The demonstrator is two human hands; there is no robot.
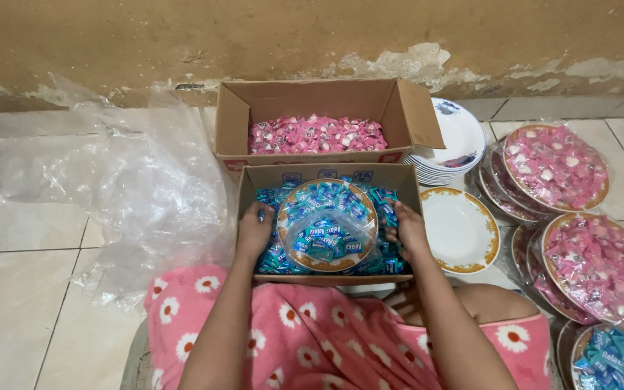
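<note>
**Two hands at a plate of blue sweets inside a cardboard box**

We look down at a near cardboard box (pixel 328 175) at the centre of the view, filled with blue wrapped sweets (pixel 388 254). A gold-rimmed plate (pixel 288 206) rests on the sweets, and it carries a small clear bag of blue sweets (pixel 328 238). Our left hand (pixel 254 231) lies at 9 o'clock of the plate, fingers curled down against its rim and into the sweets. Our right hand (pixel 407 230) lies at 3 o'clock of the plate, fingers bent among the sweets just beside the rim. We cannot tell whether either hand actually pinches the plate.

At 12 o'clock, touching the near box, a second cardboard box (pixel 232 119) holds pink wrapped sweets (pixel 316 135). At 3 o'clock of the near box lies an empty gold-rimmed plate (pixel 460 230); at 1 o'clock stands a stack of white plates (pixel 456 137). Further toward 3 o'clock lie wrapped plates of pink sweets (pixel 556 166), and at 5 o'clock a wrapped plate of blue sweets (pixel 615 357). Clear plastic sheeting (pixel 139 188) spreads at 9 o'clock on the tiled floor (pixel 16 289). A pink flowered cloth (pixel 312 339) covers our lap at 6 o'clock.
</note>
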